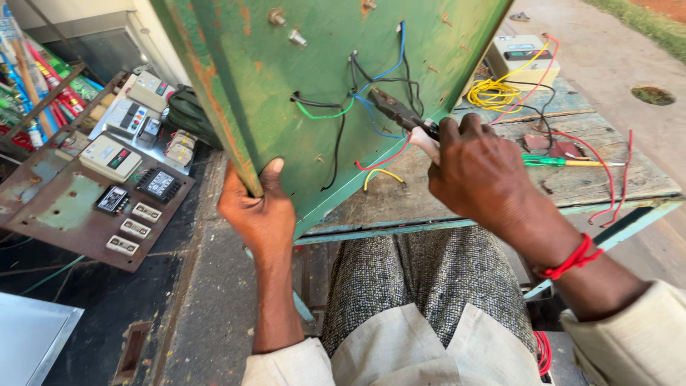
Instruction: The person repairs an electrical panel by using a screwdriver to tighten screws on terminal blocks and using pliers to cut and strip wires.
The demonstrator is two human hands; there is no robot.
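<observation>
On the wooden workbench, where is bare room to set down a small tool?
Bare planks lie on the weathered wooden workbench, below the green-handled screwdriver and right of the right hand. Toward the yellow wire coil and red wires it is crowded.

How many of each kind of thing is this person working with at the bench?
Green painted metal panel, gripped by left hand: 1
Black-jawed pliers in right hand: 1
Green-handled screwdriver on wooden bench: 1
Cream meter box: 1
Total: 4

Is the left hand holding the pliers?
No, the left hand grips the green panel's edge; the right hand holds the pliers.
</observation>
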